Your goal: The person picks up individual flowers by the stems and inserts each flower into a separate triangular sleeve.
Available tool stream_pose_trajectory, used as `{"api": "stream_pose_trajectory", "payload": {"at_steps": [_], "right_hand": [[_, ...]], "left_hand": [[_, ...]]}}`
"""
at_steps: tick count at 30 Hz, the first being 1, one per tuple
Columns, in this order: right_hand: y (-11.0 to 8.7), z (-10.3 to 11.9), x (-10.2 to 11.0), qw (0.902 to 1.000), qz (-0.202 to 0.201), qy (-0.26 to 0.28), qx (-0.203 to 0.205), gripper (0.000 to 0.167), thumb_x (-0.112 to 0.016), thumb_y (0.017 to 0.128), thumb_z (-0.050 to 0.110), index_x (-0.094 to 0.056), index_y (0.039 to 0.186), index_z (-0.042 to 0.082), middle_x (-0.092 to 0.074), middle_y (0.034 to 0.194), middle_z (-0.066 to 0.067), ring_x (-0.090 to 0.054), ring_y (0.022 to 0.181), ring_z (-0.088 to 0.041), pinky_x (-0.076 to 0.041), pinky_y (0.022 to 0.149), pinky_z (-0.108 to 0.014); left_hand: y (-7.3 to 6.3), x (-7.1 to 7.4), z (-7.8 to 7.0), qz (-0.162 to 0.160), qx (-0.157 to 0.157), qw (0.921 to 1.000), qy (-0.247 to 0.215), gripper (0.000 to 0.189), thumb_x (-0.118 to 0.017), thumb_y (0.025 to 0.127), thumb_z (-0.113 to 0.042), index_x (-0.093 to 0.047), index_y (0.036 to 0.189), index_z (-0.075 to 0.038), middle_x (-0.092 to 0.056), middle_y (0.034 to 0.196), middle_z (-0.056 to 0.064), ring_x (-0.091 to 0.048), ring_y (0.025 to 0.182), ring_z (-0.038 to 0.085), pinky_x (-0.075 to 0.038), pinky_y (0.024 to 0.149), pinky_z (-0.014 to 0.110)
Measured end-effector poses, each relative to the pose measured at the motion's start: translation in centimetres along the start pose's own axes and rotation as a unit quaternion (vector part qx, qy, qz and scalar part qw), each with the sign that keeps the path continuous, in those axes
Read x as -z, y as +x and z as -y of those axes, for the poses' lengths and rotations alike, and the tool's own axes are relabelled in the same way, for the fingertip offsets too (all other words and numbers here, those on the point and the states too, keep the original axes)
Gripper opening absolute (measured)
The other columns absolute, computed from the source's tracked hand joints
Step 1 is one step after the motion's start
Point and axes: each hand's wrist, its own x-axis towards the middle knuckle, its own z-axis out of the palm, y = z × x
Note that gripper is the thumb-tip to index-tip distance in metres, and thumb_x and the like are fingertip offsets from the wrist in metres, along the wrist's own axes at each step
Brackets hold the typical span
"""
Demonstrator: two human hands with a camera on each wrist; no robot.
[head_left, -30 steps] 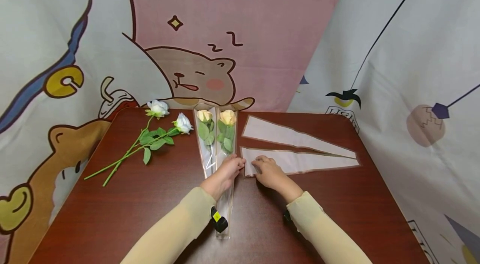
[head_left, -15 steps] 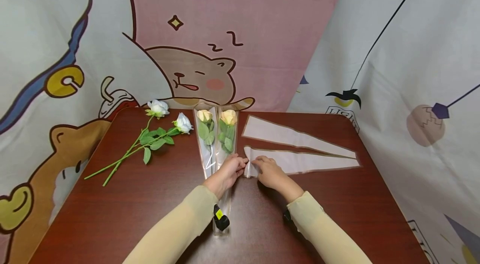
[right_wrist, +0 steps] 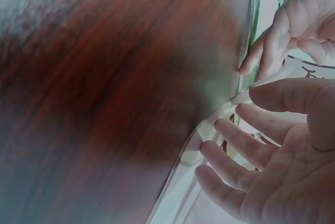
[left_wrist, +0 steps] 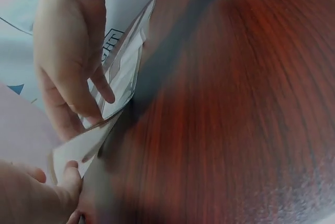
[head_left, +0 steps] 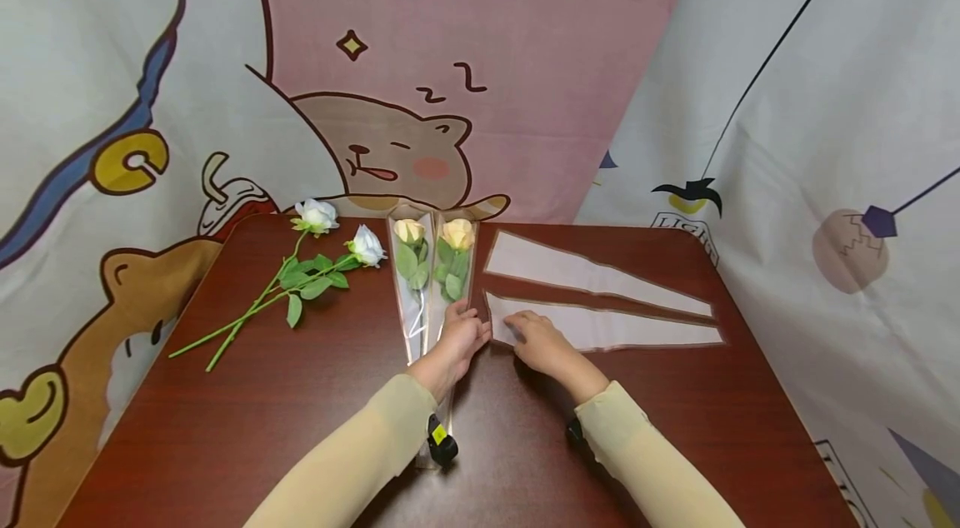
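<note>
Hands (head_left: 462, 336) (head_left: 539, 343) at white sleeve (head_left: 611, 328) — lettering (left_wrist: 111, 45) "GHT" readable on backdrop (head_left: 540, 53).

Backdrop (head_left: 540, 28): pink and white, hanging loosely — sleeping cartoon animal (head_left: 390, 145)
Table (head_left: 225, 428): reddish-brown wood grain, faint sheen

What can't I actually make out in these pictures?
- Head view: the lower stem of the right wrapped yellow rose, hidden by the left hand and forearm.
- Left wrist view: part of the right hand, cut off by the left and bottom edges.
- Head view: the lower part of the wall print, hidden behind the table.
</note>
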Motion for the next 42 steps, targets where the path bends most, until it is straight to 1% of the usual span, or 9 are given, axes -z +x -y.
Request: {"api": "stream_pose_trajectory", "payload": {"at_steps": [2,4,7,11,17,23,28,33,42], "right_hand": [[0.0,0.0,0.0,1.0000,-0.002,0.005,-0.002,0.042,-0.058,0.088,0.009,-0.055,0.131,0.008,-0.051,0.135,-0.013,-0.046,0.124,-0.037,-0.042,0.099,-0.054],[0.1,0.0,0.0,1.0000,-0.003,0.009,-0.003,0.042,-0.059,0.090,0.011,-0.055,0.131,0.009,-0.051,0.135,-0.013,-0.046,0.123,-0.037,-0.042,0.099,-0.054],[0.0,-0.1,0.1,0.9998,-0.013,0.013,0.001,0.041,-0.059,0.089,0.011,-0.056,0.130,0.009,-0.053,0.133,-0.013,-0.048,0.122,-0.037,-0.042,0.098,-0.053],[0.1,-0.1,0.1,0.9993,-0.030,0.016,0.015,0.041,-0.060,0.087,0.009,-0.058,0.128,0.009,-0.056,0.129,-0.013,-0.051,0.120,-0.034,-0.043,0.099,-0.050],[0.3,0.0,0.2,0.9975,-0.045,0.032,0.044,0.038,-0.063,0.087,0.010,-0.060,0.125,0.008,-0.059,0.125,-0.012,-0.054,0.117,-0.031,-0.045,0.098,-0.047],[0.9,-0.2,0.1,0.9938,-0.076,0.047,0.066,0.032,-0.069,0.084,0.011,-0.066,0.116,0.010,-0.063,0.119,-0.009,-0.062,0.102,-0.027,-0.052,0.085,-0.042],[1.0,-0.2,0.0,0.9928,-0.085,0.065,0.055,0.030,-0.073,0.083,0.016,-0.068,0.112,0.013,-0.065,0.114,-0.005,-0.062,0.099,-0.025,-0.052,0.081,-0.041],[1.1,-0.1,-0.2,0.9913,-0.100,0.068,0.053,0.023,-0.073,0.083,0.022,-0.070,0.105,0.015,-0.067,0.107,-0.003,-0.062,0.097,-0.023,-0.052,0.079,-0.039],[1.5,-0.4,-0.5,0.9865,-0.136,0.057,0.071,0.012,-0.073,0.082,0.023,-0.073,0.090,0.015,-0.070,0.097,-0.002,-0.064,0.088,-0.021,-0.052,0.076,-0.035]], "left_hand": [[0.1,0.0,0.2,0.011,-0.005,0.9999,0.001,0.073,-0.029,0.077,0.020,-0.011,0.145,0.001,-0.021,0.147,0.031,-0.045,0.125,0.044,-0.041,0.103,0.047],[0.1,0.0,0.4,0.024,-0.007,0.9997,0.008,0.069,-0.028,0.080,0.021,-0.015,0.145,0.003,-0.024,0.147,0.031,-0.046,0.125,0.043,-0.042,0.102,0.047],[0.1,0.1,0.6,0.026,-0.005,0.9984,0.051,0.060,-0.033,0.084,0.017,-0.028,0.142,0.005,-0.038,0.142,0.029,-0.056,0.113,0.034,-0.050,0.090,0.035],[0.0,0.2,0.8,0.008,-0.037,0.9903,0.134,0.042,-0.043,0.088,0.010,-0.048,0.130,0.008,-0.055,0.127,0.027,-0.058,0.094,0.021,-0.051,0.072,0.024],[-0.1,0.4,1.0,-0.012,-0.087,0.9744,0.207,0.029,-0.052,0.088,0.006,-0.059,0.115,0.012,-0.063,0.108,0.028,-0.061,0.089,0.021,-0.056,0.074,0.030],[0.3,0.5,1.2,0.001,-0.091,0.9740,0.207,0.029,-0.049,0.085,0.011,-0.062,0.112,0.012,-0.066,0.106,0.027,-0.061,0.076,0.009,-0.056,0.071,0.027],[0.4,0.7,1.4,0.014,-0.097,0.9746,0.201,0.026,-0.057,0.086,0.006,-0.063,0.111,0.011,-0.067,0.105,0.025,-0.062,0.080,0.007,-0.056,0.078,0.028],[0.2,1.0,1.6,0.003,-0.101,0.9721,0.212,0.022,-0.064,0.086,-0.001,-0.067,0.106,0.008,-0.069,0.100,0.019,-0.062,0.078,0.006,-0.056,0.076,0.026],[0.2,1.1,1.7,0.003,-0.080,0.9798,0.183,0.021,-0.066,0.087,-0.005,-0.068,0.102,0.009,-0.072,0.090,0.013,-0.063,0.070,0.005,-0.056,0.072,0.026]]}}
